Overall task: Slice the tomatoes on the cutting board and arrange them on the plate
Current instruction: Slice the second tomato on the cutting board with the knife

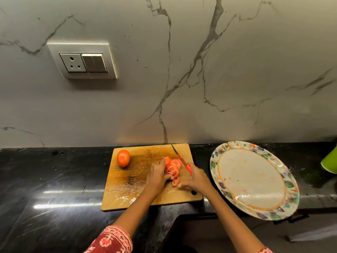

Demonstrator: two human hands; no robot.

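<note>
While the whole tomato (123, 158) sits loose at the far left of the board (127, 198), I'd watch it first: it is round, nothing blocks it, and the wood around it looks wet, so a nudge could send it rolling onto the counter (54, 179).

Next comes my left hand (158, 175), fingers curled round the left side of the slices (173, 169), which lie fanned in a leaning row near the board's middle. As I judge it, squeezing too hard would crush them or push the row over; one slice already lies apart at the near end.

Then my right hand (196, 179), which grips the red handle of the knife (179, 157) while its fingertips reach toward the near slice. The blade points away, toward the wall, close beside the slices and not far from my left knuckles. Gathering slices with the knife in that hand seems the main hazard: a slip on a wet handle could nick a finger.

Farthest right, the plate (218, 161) holds no tomato yet, and its near edge overhangs the counter. Pressing slices down there might tip it.
</note>
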